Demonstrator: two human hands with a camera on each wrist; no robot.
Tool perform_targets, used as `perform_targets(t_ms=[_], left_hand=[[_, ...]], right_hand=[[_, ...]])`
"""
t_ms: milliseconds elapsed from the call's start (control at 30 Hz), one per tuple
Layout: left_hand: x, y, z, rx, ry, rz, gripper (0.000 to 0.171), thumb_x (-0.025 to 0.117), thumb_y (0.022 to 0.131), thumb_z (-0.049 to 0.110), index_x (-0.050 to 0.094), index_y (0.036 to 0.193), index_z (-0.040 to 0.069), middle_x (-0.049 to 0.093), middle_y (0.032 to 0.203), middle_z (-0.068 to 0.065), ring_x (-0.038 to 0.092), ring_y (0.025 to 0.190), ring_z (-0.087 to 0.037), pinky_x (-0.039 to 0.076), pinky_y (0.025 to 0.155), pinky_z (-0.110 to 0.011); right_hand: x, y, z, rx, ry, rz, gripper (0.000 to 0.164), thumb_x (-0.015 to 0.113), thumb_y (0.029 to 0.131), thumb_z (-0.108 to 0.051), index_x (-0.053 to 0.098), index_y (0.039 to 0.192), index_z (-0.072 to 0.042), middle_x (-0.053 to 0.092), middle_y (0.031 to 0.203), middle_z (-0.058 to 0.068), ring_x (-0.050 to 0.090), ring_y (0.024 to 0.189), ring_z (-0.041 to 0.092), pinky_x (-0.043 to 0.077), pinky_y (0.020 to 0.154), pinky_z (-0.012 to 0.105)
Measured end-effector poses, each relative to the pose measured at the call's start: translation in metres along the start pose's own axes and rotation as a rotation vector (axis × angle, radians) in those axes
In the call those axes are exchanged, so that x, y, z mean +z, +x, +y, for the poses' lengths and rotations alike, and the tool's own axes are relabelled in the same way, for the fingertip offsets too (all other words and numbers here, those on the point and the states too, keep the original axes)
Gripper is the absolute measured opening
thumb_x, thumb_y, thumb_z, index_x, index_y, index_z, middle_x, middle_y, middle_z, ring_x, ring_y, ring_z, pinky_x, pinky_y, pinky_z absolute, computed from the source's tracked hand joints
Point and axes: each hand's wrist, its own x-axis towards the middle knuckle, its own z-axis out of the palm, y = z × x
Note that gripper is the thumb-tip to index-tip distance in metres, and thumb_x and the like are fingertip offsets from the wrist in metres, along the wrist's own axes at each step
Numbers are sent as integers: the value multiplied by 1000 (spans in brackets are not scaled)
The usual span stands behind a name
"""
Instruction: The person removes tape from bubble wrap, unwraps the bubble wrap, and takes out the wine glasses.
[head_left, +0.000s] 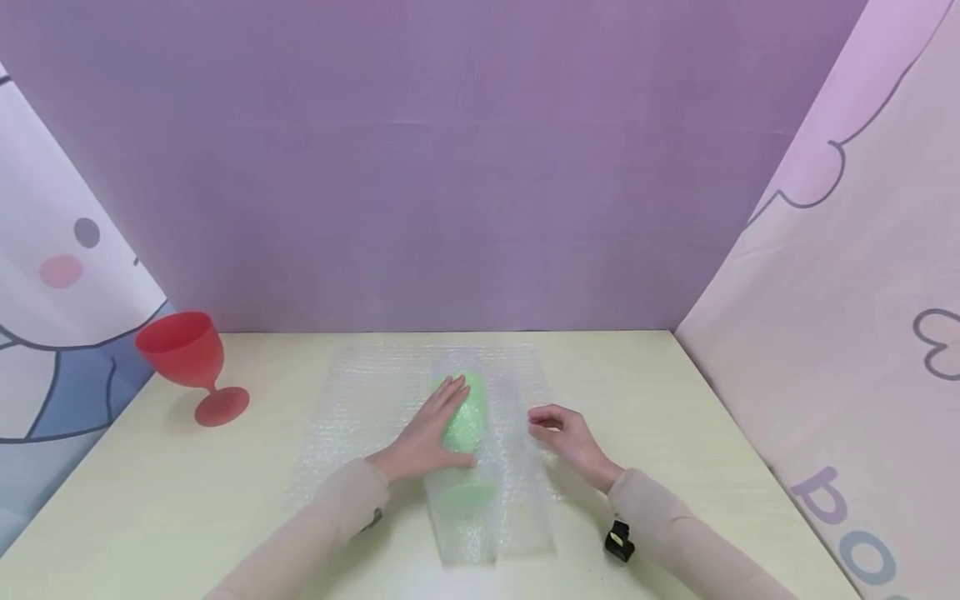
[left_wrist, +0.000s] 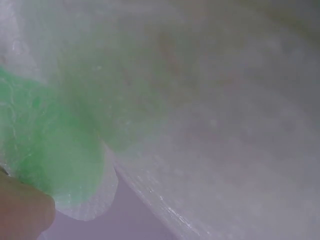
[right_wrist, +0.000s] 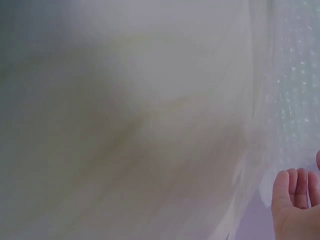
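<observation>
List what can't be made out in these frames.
- Head: stem of the green goblet, hazed by bubble wrap and crossed by the thumb of the left hand.
- Head: whether the right hand pinches the wrap; contact too small, film too clear.
- Left wrist: most of the left hand, cut off by the lower-left corner; nearest wrap blurred.

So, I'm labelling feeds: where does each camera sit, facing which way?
Head: on the head, facing forward and down at table, red goblet and wrapped green object; left hand, right hand, sleeves show.
Left wrist: on that wrist, facing the green object; left hand shows partly.
Right wrist: on that wrist, facing a pale blur and bubble wrap; right hand shows.
Shared: head and left wrist show green object.
</observation>
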Motion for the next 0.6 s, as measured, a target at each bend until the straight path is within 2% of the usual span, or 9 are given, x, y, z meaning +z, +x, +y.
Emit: perform_targets(t_ms=[133, 333, 500, 600], left_hand=[[-1, 1, 0, 8, 7, 0, 109, 75, 67, 50, 11, 148, 12, 1, 156, 1, -4, 142, -18, 9, 113, -50], [-5, 4, 2, 20, 24, -15, 108, 75, 67, 49, 13, 148, 11, 2, 156, 1, -3, 143, -20, 10, 113, -50], [-7, 5, 2, 32, 45, -24, 108, 75, 67, 50, 15, 147, 10, 4, 155, -1, -1, 143, -22, 12, 113, -51], [-8, 6, 1, 43, 44, -24, 108, 75, 67, 50, 15, 147, 10, 5, 155, -2, -1, 143, -23, 12, 113, -52]], right_hand=[[-9, -3, 1, 28, -14, 9, 24, 61, 83, 1, 62, 107, 6, 64, 103, 15, 59, 92, 17, 50, 78, 18], [-26, -4, -8, 70, -49, -8, 29, 58, 86, -3, 58, 113, 7, 62, 107, 20, 59, 96, 22, 52, 82, 28], [-29, -3, -32, -22, -99, 12, 28, 59, 87, -4, 58, 113, 4, 62, 108, 21, 60, 100, 27, 52, 84, 34], [-20, -6, -47, -106, -146, -34, 26, 59, 86, -3, 59, 111, 3, 63, 110, 19, 61, 101, 29, 53, 85, 34]])
